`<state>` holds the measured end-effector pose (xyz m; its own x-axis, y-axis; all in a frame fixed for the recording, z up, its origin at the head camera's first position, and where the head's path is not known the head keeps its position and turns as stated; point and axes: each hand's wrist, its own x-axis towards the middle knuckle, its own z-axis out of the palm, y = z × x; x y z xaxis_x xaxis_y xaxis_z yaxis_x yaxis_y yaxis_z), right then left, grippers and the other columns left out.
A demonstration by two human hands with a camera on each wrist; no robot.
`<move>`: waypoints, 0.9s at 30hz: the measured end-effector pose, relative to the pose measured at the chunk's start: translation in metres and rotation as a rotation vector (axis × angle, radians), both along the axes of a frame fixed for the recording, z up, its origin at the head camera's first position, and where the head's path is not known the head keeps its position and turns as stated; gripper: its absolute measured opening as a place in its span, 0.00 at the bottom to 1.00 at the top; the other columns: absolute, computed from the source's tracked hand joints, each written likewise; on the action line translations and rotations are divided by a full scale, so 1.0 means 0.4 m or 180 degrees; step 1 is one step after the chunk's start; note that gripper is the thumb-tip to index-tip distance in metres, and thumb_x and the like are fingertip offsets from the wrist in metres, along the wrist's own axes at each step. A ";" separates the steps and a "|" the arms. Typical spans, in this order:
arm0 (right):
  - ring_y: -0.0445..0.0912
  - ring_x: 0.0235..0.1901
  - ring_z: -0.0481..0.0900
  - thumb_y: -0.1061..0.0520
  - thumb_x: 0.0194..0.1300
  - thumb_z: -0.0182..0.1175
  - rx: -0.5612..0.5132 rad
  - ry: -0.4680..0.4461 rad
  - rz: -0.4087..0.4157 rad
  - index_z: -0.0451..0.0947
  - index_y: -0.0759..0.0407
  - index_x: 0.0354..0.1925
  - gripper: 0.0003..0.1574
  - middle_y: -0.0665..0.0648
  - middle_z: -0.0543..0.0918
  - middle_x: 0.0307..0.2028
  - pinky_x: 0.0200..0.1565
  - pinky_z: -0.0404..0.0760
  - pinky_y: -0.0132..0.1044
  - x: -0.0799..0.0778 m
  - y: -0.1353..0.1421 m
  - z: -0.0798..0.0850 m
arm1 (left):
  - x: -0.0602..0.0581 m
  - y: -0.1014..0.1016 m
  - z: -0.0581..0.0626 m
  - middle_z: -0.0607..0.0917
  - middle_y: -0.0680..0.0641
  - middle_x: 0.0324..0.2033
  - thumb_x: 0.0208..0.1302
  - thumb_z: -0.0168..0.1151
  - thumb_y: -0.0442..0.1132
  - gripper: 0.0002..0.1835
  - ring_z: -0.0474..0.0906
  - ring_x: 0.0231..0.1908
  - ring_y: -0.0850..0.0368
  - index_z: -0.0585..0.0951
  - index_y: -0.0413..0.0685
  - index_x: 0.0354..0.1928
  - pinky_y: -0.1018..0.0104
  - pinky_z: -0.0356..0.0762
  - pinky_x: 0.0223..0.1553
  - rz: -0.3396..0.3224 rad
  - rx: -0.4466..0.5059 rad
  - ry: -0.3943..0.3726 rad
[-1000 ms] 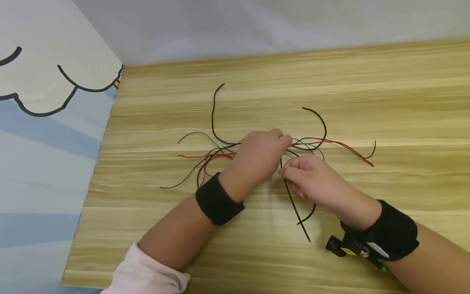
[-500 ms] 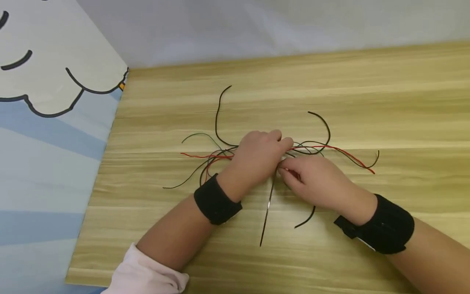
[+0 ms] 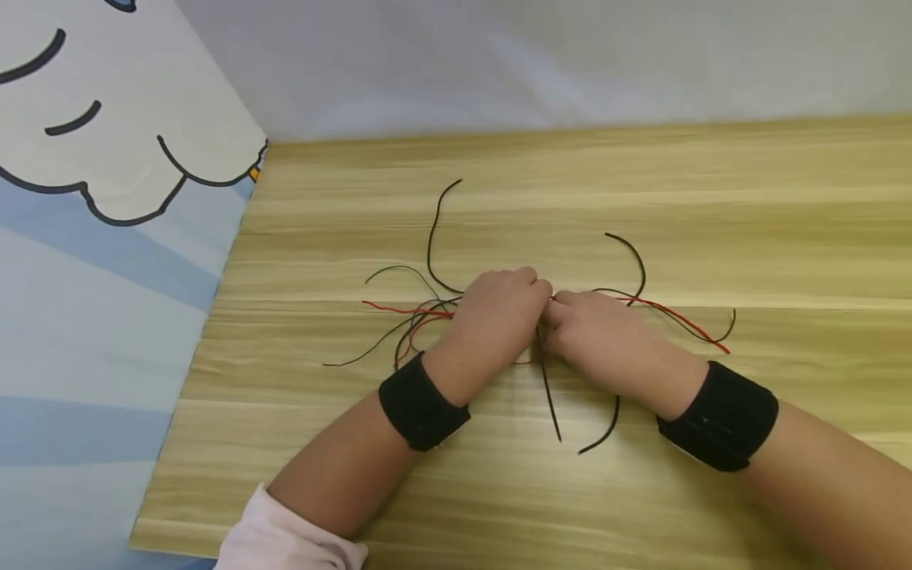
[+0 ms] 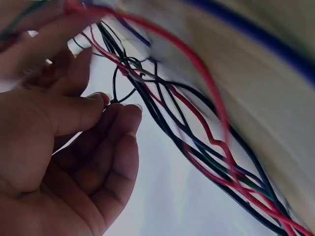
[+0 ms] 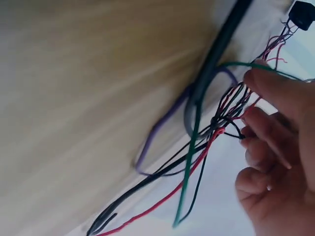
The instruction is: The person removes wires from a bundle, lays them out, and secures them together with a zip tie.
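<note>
A bundle of thin red, black, green and purple wires runs under both hands on the wooden table point(image 3: 784, 261). Above its left half is my left hand point(image 3: 499, 313); thumb and fingertips pinch a small black wire loop point(image 4: 114, 83) beside the bundle. My right hand point(image 3: 598, 336) reaches in right against it, fingers curled close to the knot point(image 5: 215, 122); I cannot tell whether they hold a wire. From between the hands a black wire tail point(image 3: 549, 396) hangs toward the near edge. The head view hides most fingertips.
Loose ends fan out on both sides: a red wire point(image 3: 677, 310) at right, a curved black wire point(image 3: 430, 245) at upper left, a green wire point(image 3: 399, 267) below it. Black bands point(image 3: 720, 416) wrap the wrists. A cartoon-printed wall point(image 3: 78, 317) borders the table's left.
My right hand has moved in against the left. The black wire tail swung left, then back right, and now shows shorter. My left hand stays over the bundle.
</note>
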<state>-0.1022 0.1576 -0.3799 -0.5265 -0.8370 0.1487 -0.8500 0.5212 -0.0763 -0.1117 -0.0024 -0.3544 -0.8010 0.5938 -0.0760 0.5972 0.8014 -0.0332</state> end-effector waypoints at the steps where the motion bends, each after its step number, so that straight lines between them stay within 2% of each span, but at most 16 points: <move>1: 0.50 0.30 0.71 0.57 0.52 0.66 -0.0013 0.0031 0.0075 0.82 0.50 0.23 0.04 0.52 0.78 0.32 0.28 0.75 0.43 0.001 0.004 0.000 | -0.001 0.000 0.000 0.78 0.51 0.29 0.64 0.59 0.36 0.04 0.75 0.30 0.56 0.82 0.50 0.38 0.62 0.79 0.34 0.0022 -0.0001 -0.0007; 3: 0.50 0.31 0.71 0.57 0.53 0.65 -0.0001 0.0111 0.0136 0.81 0.51 0.23 0.05 0.52 0.79 0.32 0.30 0.72 0.43 0.004 0.009 0.002 | -0.001 0.000 0.001 0.78 0.51 0.28 0.64 0.58 0.36 0.04 0.74 0.30 0.56 0.82 0.50 0.37 0.62 0.79 0.33 0.0042 0.0003 0.0000; 5: 0.50 0.29 0.70 0.58 0.54 0.65 0.0049 0.0225 0.0089 0.80 0.55 0.23 0.06 0.52 0.80 0.29 0.28 0.70 0.41 0.003 0.012 0.003 | 0.000 0.002 0.001 0.77 0.51 0.28 0.65 0.58 0.37 0.04 0.74 0.28 0.56 0.82 0.50 0.36 0.62 0.79 0.32 0.0035 -0.0004 0.0017; 9: 0.49 0.23 0.69 0.57 0.54 0.67 0.0091 0.0263 -0.0224 0.79 0.55 0.21 0.09 0.52 0.80 0.21 0.23 0.66 0.39 -0.004 0.013 -0.001 | 0.009 0.009 -0.002 0.77 0.51 0.27 0.65 0.59 0.39 0.04 0.74 0.27 0.56 0.82 0.50 0.35 0.62 0.78 0.29 -0.0027 0.0033 0.0053; 11: 0.48 0.18 0.69 0.56 0.54 0.67 0.0040 0.0176 -0.0443 0.78 0.54 0.18 0.12 0.52 0.77 0.16 0.21 0.66 0.39 -0.008 0.014 -0.002 | 0.014 0.013 -0.004 0.78 0.52 0.27 0.64 0.61 0.40 0.04 0.75 0.28 0.57 0.82 0.50 0.35 0.62 0.79 0.30 -0.0050 0.0053 0.0086; 15: 0.48 0.14 0.71 0.56 0.56 0.67 -0.0015 -0.0006 -0.0844 0.75 0.53 0.17 0.15 0.53 0.74 0.12 0.16 0.71 0.42 -0.012 0.016 -0.001 | 0.021 0.015 -0.009 0.81 0.52 0.30 0.65 0.60 0.40 0.05 0.77 0.30 0.57 0.83 0.50 0.37 0.63 0.80 0.31 -0.0027 0.0073 0.0111; 20: 0.50 0.15 0.74 0.60 0.59 0.64 0.0089 -0.0230 -0.1229 0.75 0.54 0.19 0.13 0.54 0.75 0.14 0.16 0.76 0.47 -0.018 0.014 0.020 | 0.029 0.018 -0.011 0.80 0.50 0.33 0.68 0.55 0.37 0.08 0.77 0.32 0.57 0.83 0.48 0.41 0.63 0.81 0.32 -0.0001 0.0162 -0.0081; 24: 0.49 0.17 0.73 0.65 0.58 0.62 -0.0018 -0.0561 -0.1376 0.72 0.57 0.19 0.14 0.55 0.75 0.15 0.19 0.77 0.47 -0.026 0.005 0.027 | 0.039 0.025 -0.010 0.79 0.49 0.37 0.69 0.53 0.35 0.09 0.77 0.32 0.56 0.81 0.46 0.45 0.64 0.82 0.33 0.0060 0.0235 -0.0301; 27: 0.49 0.22 0.76 0.65 0.59 0.60 -0.0148 -0.1018 -0.1352 0.74 0.60 0.28 0.05 0.56 0.79 0.21 0.26 0.79 0.46 -0.029 -0.003 0.021 | 0.048 0.027 -0.012 0.78 0.48 0.40 0.69 0.52 0.36 0.10 0.77 0.31 0.57 0.80 0.46 0.47 0.66 0.81 0.31 0.0105 0.0285 -0.0435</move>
